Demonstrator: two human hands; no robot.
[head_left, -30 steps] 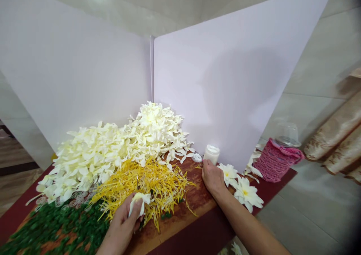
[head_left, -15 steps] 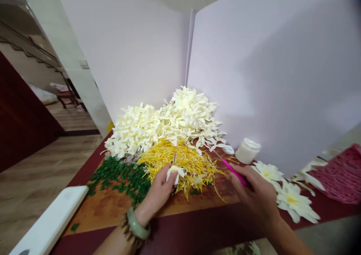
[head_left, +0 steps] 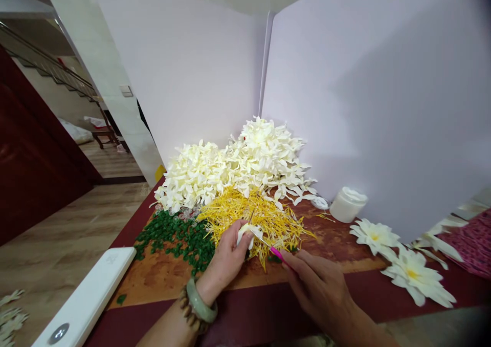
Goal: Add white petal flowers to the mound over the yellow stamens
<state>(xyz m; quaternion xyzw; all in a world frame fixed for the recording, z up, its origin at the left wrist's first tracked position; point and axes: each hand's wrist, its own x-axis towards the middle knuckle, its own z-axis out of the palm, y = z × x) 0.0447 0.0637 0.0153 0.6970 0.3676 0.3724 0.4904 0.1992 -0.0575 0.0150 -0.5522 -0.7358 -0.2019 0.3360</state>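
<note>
My left hand (head_left: 230, 252) pinches a small white artificial flower (head_left: 248, 230), and a thin dark stem points up from it. A slim pink-handled tool (head_left: 276, 253) with a thin metal shaft is gripped in my right hand (head_left: 316, 285). Its tip meets the white petals at my left fingers; the tip's shape is too small to make out. Both hands are over the near side of a heap of yellow stamen strands (head_left: 249, 209). Behind the strands lies a large pile of white petals (head_left: 230, 168). Small green pieces (head_left: 176, 239) spread to the left of my left hand.
An open white jar (head_left: 348, 204) stands at the right against the white panel (head_left: 383, 106). Two finished white flowers (head_left: 414, 274) lie near the right edge, beside a pink woven item (head_left: 470, 242). A long white device (head_left: 86, 301) is at the table's left edge.
My right hand has brought the tool from the petals at the right over to the flower in my left hand. The view has shifted slightly.
</note>
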